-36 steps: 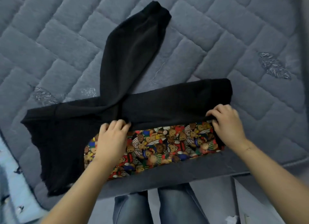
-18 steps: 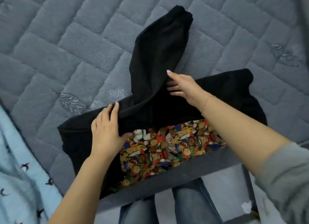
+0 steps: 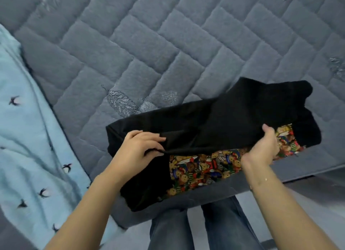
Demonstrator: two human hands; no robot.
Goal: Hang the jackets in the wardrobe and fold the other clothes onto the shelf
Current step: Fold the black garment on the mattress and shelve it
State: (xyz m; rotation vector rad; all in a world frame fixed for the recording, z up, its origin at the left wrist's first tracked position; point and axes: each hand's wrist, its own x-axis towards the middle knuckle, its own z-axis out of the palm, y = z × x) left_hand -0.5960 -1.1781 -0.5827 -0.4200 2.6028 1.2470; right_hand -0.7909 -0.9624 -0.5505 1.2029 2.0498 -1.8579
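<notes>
Count: one blue blanket [image 3: 28, 137] with small dark birds, one black garment [image 3: 224, 119] with a teddy-bear print panel [image 3: 205, 167], my two hands, my two legs in jeans [image 3: 201, 229].
Blanket: at the far left, rumpled, lying along the mattress [image 3: 149, 44]; apart from the garment.
My left hand [image 3: 138, 148]: fingers and thumb curled round a fold of black cloth at the garment's left part, pinching it.
Garment: one piece, folded on itself, lying at the near edge of the mattress, right of centre; its near left corner hangs over that edge towards my legs.
My right hand [image 3: 265, 147]: gripping the folded black edge at the right, thumb on top, over the print panel.
Edges: the near mattress edge runs just under the garment, sloping up to the right.
Open room: a wide stretch of mattress lies beyond the garment and to its left, up to the blanket.
Surface: grey-blue quilted mattress, stitched in brick-like blocks, with a few silvery embroidered patches.
Room: a pale floor [image 3: 298, 203] shows below the mattress edge, beside my legs.
</notes>
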